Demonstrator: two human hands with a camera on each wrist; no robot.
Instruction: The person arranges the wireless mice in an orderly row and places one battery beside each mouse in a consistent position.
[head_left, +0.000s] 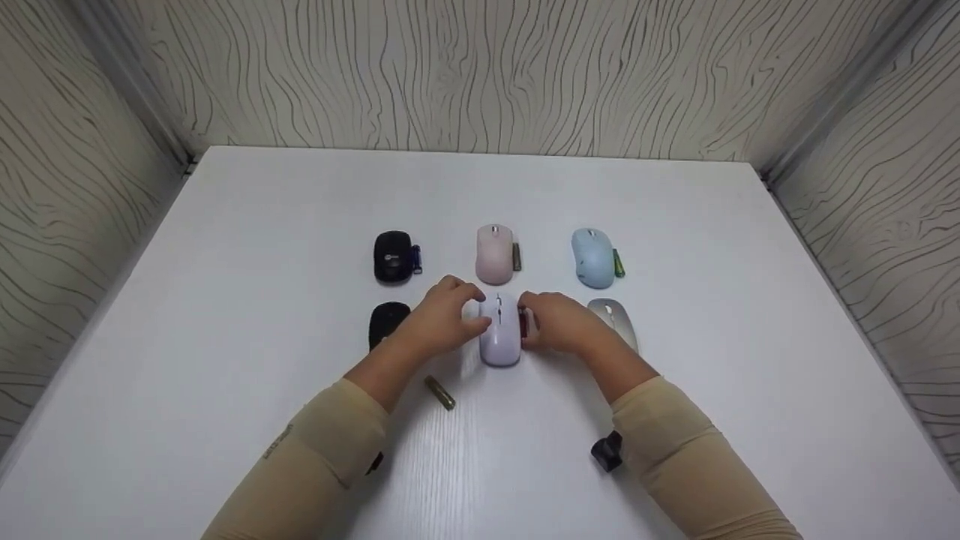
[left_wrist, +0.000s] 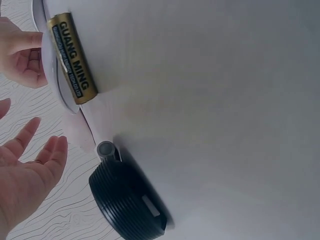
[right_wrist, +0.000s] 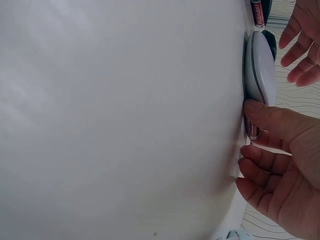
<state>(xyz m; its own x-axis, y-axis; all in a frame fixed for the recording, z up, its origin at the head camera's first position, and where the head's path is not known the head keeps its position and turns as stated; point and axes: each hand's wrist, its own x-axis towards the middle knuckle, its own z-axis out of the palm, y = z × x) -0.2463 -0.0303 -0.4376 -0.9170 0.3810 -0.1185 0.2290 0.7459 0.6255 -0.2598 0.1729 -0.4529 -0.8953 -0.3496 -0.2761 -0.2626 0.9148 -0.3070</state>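
A white computer mouse (head_left: 500, 337) lies between the two hands. My right hand (head_left: 562, 322) pinches a red battery (head_left: 523, 322) between thumb and fingers, against the mouse's right side. The right wrist view shows the thumb on this battery (right_wrist: 253, 131), other fingers loosely bent. At the mouse's left side, my left hand (head_left: 448, 315) hovers with fingers spread. Nothing lies in that hand (left_wrist: 32, 182) in the left wrist view. A gold battery (head_left: 439, 393) lies loose nearer the front, below the left hand.
Behind stand a black mouse (head_left: 393, 257), a pink mouse (head_left: 495, 255) and a light blue mouse (head_left: 593, 259), each with a battery at its right. Another black mouse (head_left: 386, 322) and a silver mouse (head_left: 616, 321) flank the hands, partly covered by them. All rest on a white table (head_left: 225, 300).
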